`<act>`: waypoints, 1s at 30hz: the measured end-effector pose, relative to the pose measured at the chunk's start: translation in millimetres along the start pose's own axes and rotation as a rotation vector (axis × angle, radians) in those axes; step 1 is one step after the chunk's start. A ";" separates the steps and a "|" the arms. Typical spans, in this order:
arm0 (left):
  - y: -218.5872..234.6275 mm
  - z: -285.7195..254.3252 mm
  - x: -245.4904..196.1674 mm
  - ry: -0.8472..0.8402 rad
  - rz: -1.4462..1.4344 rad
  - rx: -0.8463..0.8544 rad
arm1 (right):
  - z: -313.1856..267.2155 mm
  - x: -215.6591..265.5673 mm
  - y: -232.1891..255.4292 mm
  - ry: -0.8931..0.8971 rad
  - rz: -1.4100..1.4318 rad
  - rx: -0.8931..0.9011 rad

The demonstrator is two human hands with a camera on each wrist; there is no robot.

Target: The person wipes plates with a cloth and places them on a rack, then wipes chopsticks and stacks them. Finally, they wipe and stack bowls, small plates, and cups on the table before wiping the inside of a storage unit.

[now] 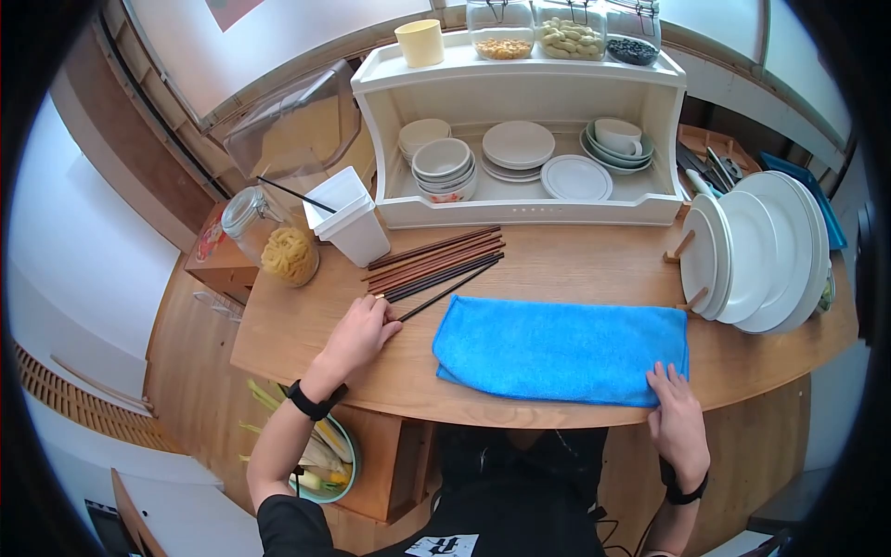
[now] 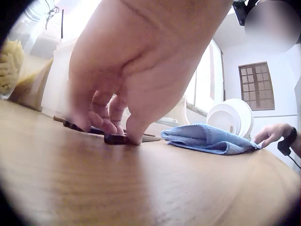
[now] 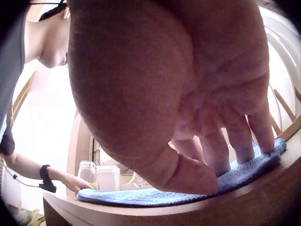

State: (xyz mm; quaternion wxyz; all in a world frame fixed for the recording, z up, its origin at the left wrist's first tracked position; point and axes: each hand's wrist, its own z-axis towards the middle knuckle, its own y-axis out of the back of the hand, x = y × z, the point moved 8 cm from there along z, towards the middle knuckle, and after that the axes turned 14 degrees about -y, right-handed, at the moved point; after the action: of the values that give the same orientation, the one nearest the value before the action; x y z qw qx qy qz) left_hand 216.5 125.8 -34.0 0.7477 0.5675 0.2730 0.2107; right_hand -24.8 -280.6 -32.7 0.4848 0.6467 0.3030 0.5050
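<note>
Several brown and black chopsticks (image 1: 436, 258) lie side by side on the wooden table, left of a folded blue towel (image 1: 557, 348). My left hand (image 1: 357, 332) is at their near ends, and its thumb and fingers pinch a dark chopstick (image 2: 115, 139) low at the tabletop in the left wrist view. One black chopstick (image 1: 452, 289) slants apart from the row, its near end at the thumb. My right hand (image 1: 677, 420) rests on the towel's near right corner with fingers extended, their tips pressing the cloth (image 3: 240, 174) in the right wrist view.
Behind the chopsticks stands a white container (image 1: 357, 237) with a black stick, beside a pasta jar (image 1: 283, 251). A white shelf (image 1: 529, 213) with bowls and plates spans the back. White plates (image 1: 766, 251) stand in a rack at right. The table's curved front edge (image 1: 464, 420) is near.
</note>
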 end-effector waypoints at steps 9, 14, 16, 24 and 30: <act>50.1 -2.5 -19.7 0.149 -0.030 -0.190 | -0.5 -0.6 1.1 -0.004 0.041 -0.018; 69.9 20.1 -89.1 0.028 -0.065 -0.189 | 1.1 -1.0 0.5 -0.012 0.046 -0.027; 51.1 33.2 -129.1 -0.204 -0.107 -0.211 | 0.2 -1.7 0.1 -0.014 0.060 -0.037; -34.3 70.3 -175.5 -0.440 0.061 0.126 | -4.9 -10.9 -1.1 -0.017 0.126 -0.075; -29.8 37.1 -172.3 -0.388 0.094 0.187 | -13.9 -5.7 6.8 -0.004 0.161 -0.048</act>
State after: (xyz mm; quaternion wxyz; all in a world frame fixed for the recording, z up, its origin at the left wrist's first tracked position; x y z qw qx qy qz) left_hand 109.3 -17.0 -25.9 0.7196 0.6764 0.1155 0.1058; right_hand -40.4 -283.5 -28.1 0.4584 0.6583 0.2369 0.5481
